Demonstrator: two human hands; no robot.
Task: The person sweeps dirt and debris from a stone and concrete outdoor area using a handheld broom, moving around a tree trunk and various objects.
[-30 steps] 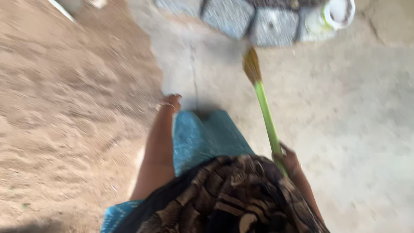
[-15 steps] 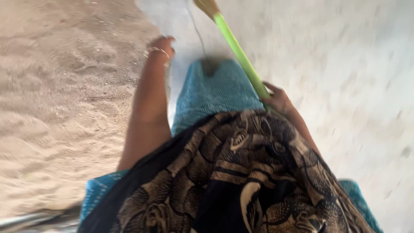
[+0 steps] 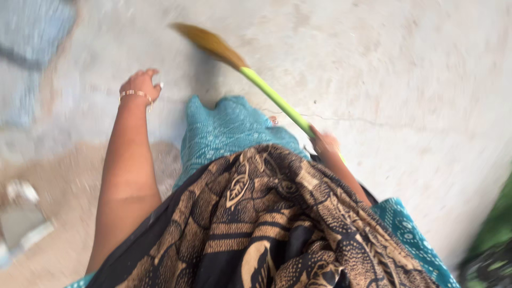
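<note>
My right hand (image 3: 325, 145) grips the green handle of a broom (image 3: 266, 92). Its straw-coloured bristle head points up and to the left, over the pale concrete floor (image 3: 405, 80). My left hand (image 3: 141, 85) hangs free at my side with a thin bangle on the wrist, its fingers loosely curled around nothing. Between the two arms are my teal skirt (image 3: 224, 133) and a black and tan patterned cloth (image 3: 266, 224) draped over it.
A strip of sandy ground (image 3: 64, 176) lies at the lower left beside the concrete. Blurred grey-blue blocks (image 3: 32, 37) sit at the upper left. A small pale object (image 3: 21, 213) rests at the left edge. Something green (image 3: 496, 234) shows at the lower right.
The view has swung round, so the sandy ground has slid to the lower left. The broom head has moved left across the concrete. My left arm still hangs at my side.
</note>
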